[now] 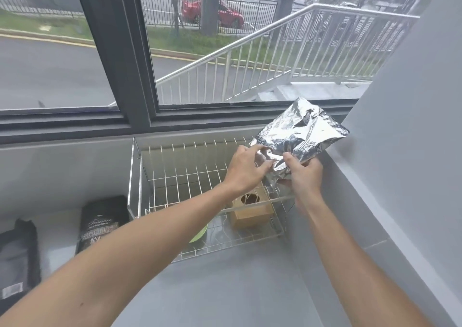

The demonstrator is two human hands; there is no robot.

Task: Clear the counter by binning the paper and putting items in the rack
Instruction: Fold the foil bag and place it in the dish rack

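Both hands are up on one silver foil bag, held in the air above the far right corner of the wire rack, at approx 1 o'clock from frame centre. Left hand sits on the bag's left edge, fingers half curled, thumb and fingertips pressing the crinkled foil. Right hand is closed around the bag's lower end, fingers wrapped tight, the foil bunched in its grip. Bag tilts up and to the right, top corner toward the wall.

Step in hand, as I read it: putting this bag into the rack. Not yet done, since the bag is clear of the wires. Next move prob. calls for lowering it w/ both hands into open rack space, left of or behind the brown box already standing at the rack's near right, at 5 o'clock from the bag. Something green shows under the left forearm in the rack; can't tell what it is.

Still on the counter, at 8 o'clock: a black bag just beside the rack's left end, and a darker black pouch further left at the frame edge. Those look like the items left to move. No paper or bin in view.
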